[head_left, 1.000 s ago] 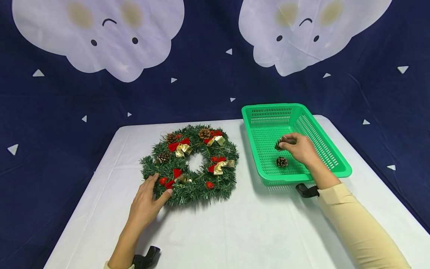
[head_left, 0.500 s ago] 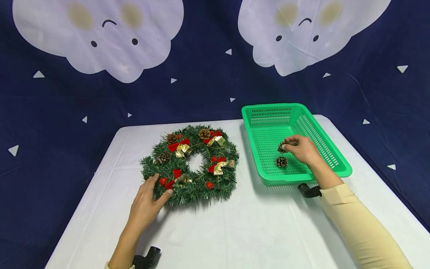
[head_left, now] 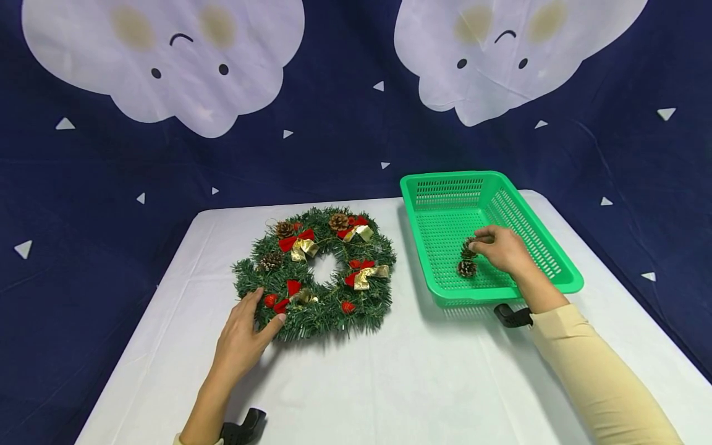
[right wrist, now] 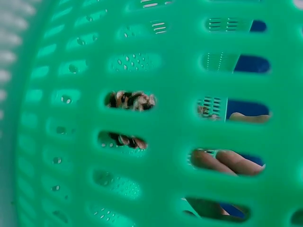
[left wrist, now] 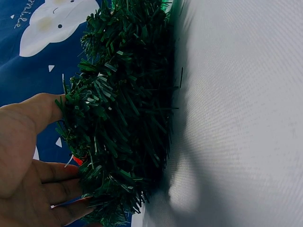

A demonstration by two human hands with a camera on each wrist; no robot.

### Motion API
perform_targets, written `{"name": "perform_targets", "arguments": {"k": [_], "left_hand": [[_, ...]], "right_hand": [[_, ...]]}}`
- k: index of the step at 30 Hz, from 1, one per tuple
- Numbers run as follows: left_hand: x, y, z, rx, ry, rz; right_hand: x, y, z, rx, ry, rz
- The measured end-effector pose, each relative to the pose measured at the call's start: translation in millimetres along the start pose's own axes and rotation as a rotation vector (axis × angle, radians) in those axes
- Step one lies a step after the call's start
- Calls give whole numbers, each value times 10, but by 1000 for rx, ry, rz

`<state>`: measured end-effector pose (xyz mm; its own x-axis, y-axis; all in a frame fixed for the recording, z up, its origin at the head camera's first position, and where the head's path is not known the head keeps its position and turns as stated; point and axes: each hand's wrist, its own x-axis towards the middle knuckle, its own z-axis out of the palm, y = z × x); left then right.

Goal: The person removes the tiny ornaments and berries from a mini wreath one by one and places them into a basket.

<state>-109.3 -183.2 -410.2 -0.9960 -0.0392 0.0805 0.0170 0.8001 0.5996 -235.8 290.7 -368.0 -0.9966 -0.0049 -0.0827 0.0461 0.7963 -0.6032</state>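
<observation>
We see a green wreath [head_left: 328,318] with red-and-gold bows [head_left: 297,242] and red berries [head_left: 270,300]. The basket [head_left: 478,296] is bright green, and its pinecones [head_left: 466,268] are brown with pale tips. The tabletop [head_left: 378,383] is white; on the navy backdrop [head_left: 345,151] we notice white triangles [head_left: 65,124] and pale clouds [head_left: 167,99].

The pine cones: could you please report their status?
Right hand pinching one pine cone; second cone in green basket. Left hand touching wreath. Basket wall partly screens right wrist view.

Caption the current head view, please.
Left hand at a decorated wreath, right hand holding a pine cone near a second cone in a green basket.
</observation>
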Motion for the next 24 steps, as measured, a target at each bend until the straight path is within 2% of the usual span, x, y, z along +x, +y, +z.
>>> {"name": "perform_targets", "arguments": {"k": [13, 24], "left_hand": [[-3, 2, -5, 4, -6, -3], [-4, 5, 2, 6, 7, 9]], "right_hand": [[-47, -67, -15, -42, 83, -48], [-109, -241, 5, -38, 174, -122]]}}
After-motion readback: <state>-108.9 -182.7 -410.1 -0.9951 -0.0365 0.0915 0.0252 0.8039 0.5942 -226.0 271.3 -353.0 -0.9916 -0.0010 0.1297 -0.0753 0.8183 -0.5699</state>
